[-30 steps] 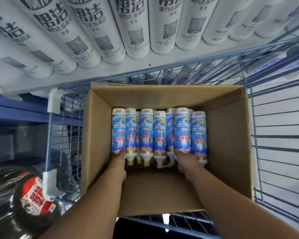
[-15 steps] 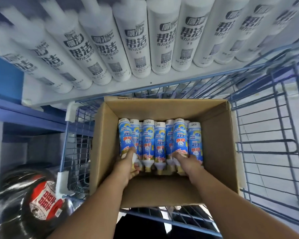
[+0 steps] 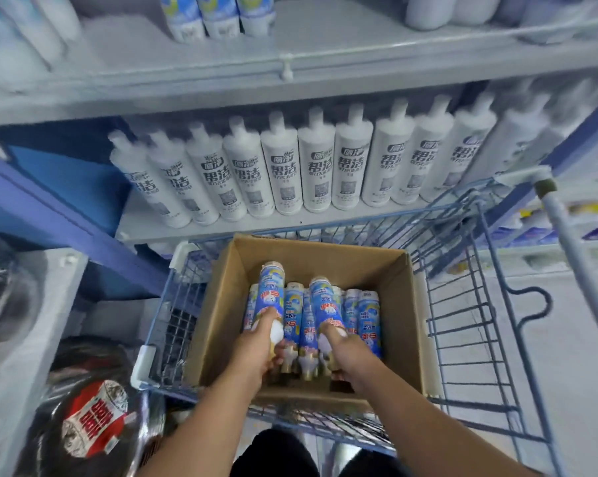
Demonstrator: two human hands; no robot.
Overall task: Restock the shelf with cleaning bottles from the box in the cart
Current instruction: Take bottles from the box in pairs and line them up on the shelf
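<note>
Cardboard box (image 3: 399,304) in cart (image 3: 469,304), both forearms reaching in, left hand (image 3: 253,349) and right hand (image 3: 346,349) each gripping a raised blue bottle (image 3: 269,290)

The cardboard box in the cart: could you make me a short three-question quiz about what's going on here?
1. True or false: the left hand and the right hand each grip a blue bottle raised above the others in the cardboard box.
2. The box sits in: A) a blue wire cart B) a plastic crate C) the floor.
3. What colour are the bottles in the shelf row just beyond the cart?

Key: 1 true; 2 A; 3 white.
</note>
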